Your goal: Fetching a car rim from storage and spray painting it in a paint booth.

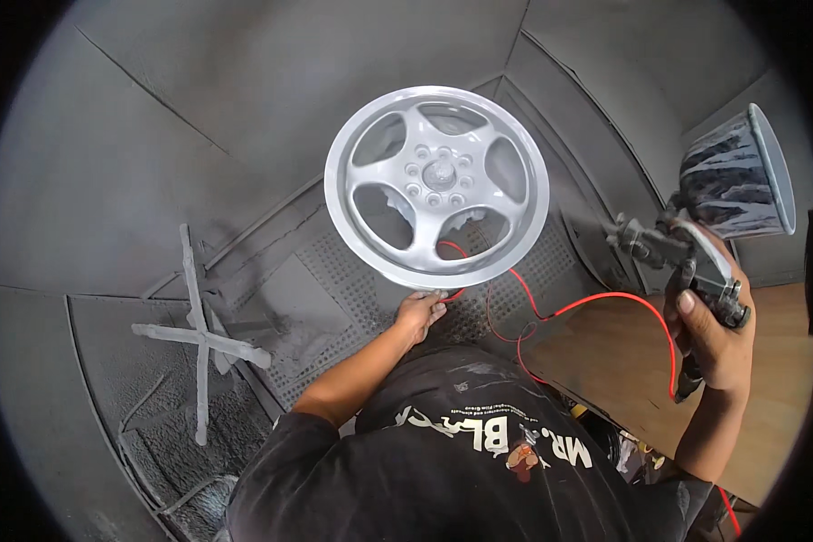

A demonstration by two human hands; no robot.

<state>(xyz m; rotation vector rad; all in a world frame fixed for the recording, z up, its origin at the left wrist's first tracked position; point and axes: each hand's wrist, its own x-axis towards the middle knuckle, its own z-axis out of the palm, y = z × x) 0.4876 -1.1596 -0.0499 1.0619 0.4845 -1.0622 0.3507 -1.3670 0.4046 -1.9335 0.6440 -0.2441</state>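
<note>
A silver five-spoke wheel rim [422, 237] faces up in front of me, with a knobbed piece in its hub. Just under its near edge, my left hand [418, 316] has its fingers curled; whatever they hold is hidden. At the right, my right hand [718, 334] is wrapped round a spray gun [686, 257], its nozzle pointing left toward the wheel rim. A faint mist hangs before the nozzle. On top of the gun sits a paint-streaked cup [732, 176], tilted. A red hose [623, 295] runs from the gun's handle and passes under the wheel rim.
A grey cross-shaped stand [200, 338] is at the left, by a dark, rough-surfaced block [181, 434]. Below the wheel rim lies a perforated floor [343, 262]. Grey walls [217, 81] enclose the space. A brown wooden panel [596, 352] is at the right, with clutter beside it.
</note>
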